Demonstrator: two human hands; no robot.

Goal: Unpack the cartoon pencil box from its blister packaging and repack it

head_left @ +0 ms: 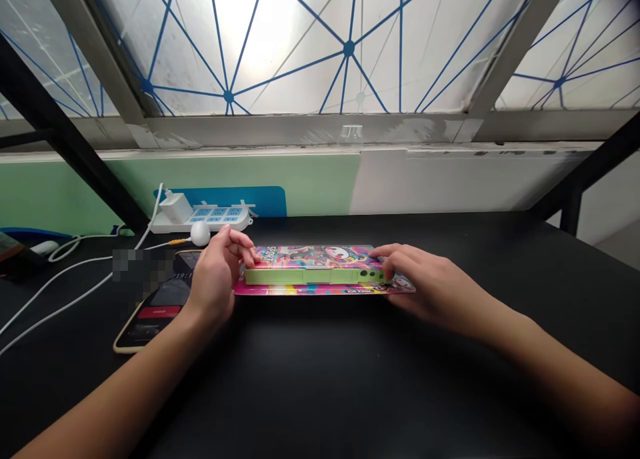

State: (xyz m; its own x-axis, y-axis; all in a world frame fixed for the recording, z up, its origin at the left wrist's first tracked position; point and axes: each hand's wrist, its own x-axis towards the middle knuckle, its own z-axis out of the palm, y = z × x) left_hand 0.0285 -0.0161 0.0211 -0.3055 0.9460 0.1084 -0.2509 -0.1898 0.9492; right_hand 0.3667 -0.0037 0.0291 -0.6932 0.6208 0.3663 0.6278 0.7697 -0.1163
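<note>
While the box (300, 277) is stretching crosswise over the tabletop (340, 379), contact unclear | left hand (215, 279) is holding its left end, fingers curled | right hand (433, 282) is holding its right end, fingers narrowed | phone (163, 295) is lying at left, partly hidden

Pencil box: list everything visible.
The oblong, pink, multicolour-printed pencil box has a lime-green, plastic-looking side with dark round spots near its right end, and a wider pink lower panel lettered "PENCIL BOX". It looks shut, crosswise over the black tabletop; contact beneath is unclear. Left hand at its left end; right hand holds its right.
</note>
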